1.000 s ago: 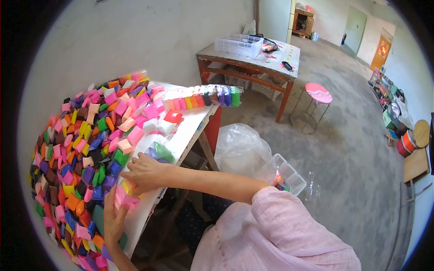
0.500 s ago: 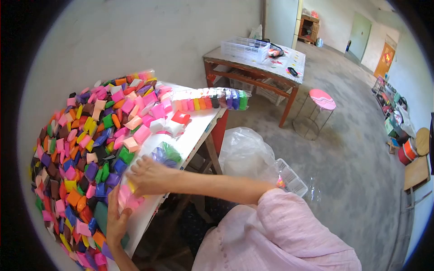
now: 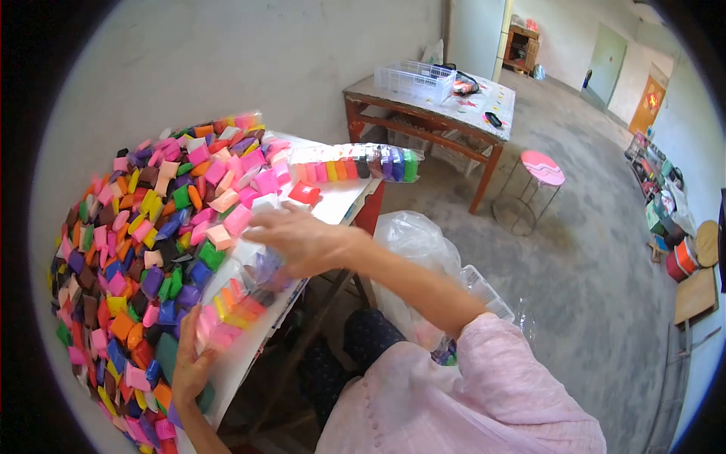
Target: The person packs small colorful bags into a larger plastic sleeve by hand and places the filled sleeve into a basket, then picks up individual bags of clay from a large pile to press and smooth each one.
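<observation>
A clear bag of colored packets lies along the white table edge, its pink, orange, yellow and red pieces in rows. My left hand grips its near end, thumb and fingers around the pink pieces. Over its far end is my right hand, blurred, fingers stretched out and apart; blue and purple packets show partly beneath the palm. Past the fingertips lie white packets and a red packet. A large heap of small colored packets spreads to the left of both hands.
Another filled clear bag lies across the table's far corner. Below the table edge are a large clear plastic bag and a white basket. Farther off stand a wooden table with a clear crate and a pink-topped stool.
My right hand has moved up and away along the bag, uncovering orange, yellow and red packets. My left hand stays at the near end.
</observation>
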Tool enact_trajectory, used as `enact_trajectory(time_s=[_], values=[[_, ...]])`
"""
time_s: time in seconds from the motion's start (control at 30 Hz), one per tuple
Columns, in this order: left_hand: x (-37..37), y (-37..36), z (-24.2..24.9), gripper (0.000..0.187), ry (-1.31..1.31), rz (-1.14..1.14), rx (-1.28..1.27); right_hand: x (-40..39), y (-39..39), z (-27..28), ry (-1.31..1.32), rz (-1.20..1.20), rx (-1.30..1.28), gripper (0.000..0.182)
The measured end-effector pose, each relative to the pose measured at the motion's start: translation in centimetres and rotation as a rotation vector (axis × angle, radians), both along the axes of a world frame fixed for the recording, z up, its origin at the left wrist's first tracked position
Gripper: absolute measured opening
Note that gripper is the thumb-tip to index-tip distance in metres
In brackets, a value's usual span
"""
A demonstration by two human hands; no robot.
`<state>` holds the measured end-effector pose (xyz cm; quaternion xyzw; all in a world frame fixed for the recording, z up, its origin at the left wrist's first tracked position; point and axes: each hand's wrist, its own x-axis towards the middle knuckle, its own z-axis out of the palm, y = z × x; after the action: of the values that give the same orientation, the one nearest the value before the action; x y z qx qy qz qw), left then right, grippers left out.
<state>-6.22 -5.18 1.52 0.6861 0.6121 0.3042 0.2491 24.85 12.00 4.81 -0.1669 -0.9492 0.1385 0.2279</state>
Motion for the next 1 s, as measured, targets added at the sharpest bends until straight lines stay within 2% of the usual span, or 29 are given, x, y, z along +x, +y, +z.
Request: enact_trajectory(time_s=[0.07, 0.17, 0.27, 0.33, 0.37, 0.4, 0.47, 0.5, 0.57, 0.63, 0.7, 0.77, 0.87, 1.0], values=[[0.0, 0.0, 0.0, 0.086, -0.012, 0.003, 0.001, -2.1, -1.3, -0.3, 0.006, 0.019, 0.111, 0.065], [0.4, -0.1, 0.3, 0.087, -0.049, 0.000, -0.029, -3.5, -1.4, -1.0, -0.241, -0.017, 0.055, 0.062], [2.7, -0.9, 2.4, 0.089, -0.138, -0.044, -0.125, -0.2, -2.5, -3.0, -0.023, 0.024, 0.122, 0.061], [5.2, -1.6, 3.4, 0.090, -0.259, -0.097, -0.220, 4.3, -5.2, -4.0, 0.034, -0.029, 0.059, 0.064], [5.8, -1.8, 2.8, 0.082, -0.300, -0.221, -0.155, 7.0, -7.1, -4.0, 0.067, -0.072, 0.017, 0.066], [6.7, -1.9, 2.5, 0.078, -0.369, -0.220, -0.196, 9.9, -8.6, -4.3, 0.054, -0.119, -0.032, 0.067], [8.8, -1.6, 1.6, 0.069, -0.502, -0.211, -0.306, 16.1, -12.1, -5.4, 0.136, -0.270, -0.170, 0.062], [9.9, -1.2, 0.8, 0.061, -0.478, -0.271, -0.268, 19.2, -14.1, -5.5, 0.111, -0.407, -0.225, 0.059], [11.7, -1.1, -0.5, 0.058, -0.401, -0.260, -0.322, 24.3, -18.4, -6.5, -0.017, -0.757, -0.199, 0.045], [12.7, -1.1, -2.0, 0.056, -0.333, -0.270, -0.397, 27.9, -21.8, -8.4, -0.287, -1.103, -0.278, 0.043], [12.8, -1.1, -3.9, 0.055, -0.331, -0.309, -0.525, 31.9, -23.8, -13.5, -0.527, -1.293, -0.187, 0.041], [13.0, -1.4, -5.6, 0.054, -0.333, -0.308, -0.619, 35.0, -24.7, -18.9, -0.835, -1.431, -0.216, 0.033], [12.9, -2.0, -8.8, 0.054, -0.326, -0.248, -0.706, 39.1, -25.2, -27.7, -0.994, -1.525, -0.332, 0.030], [11.2, -3.2, -12.7, 0.053, -0.335, -0.108, -0.750, 40.4, -24.3, -35.1, -0.905, -1.596, -0.584, 0.028]])
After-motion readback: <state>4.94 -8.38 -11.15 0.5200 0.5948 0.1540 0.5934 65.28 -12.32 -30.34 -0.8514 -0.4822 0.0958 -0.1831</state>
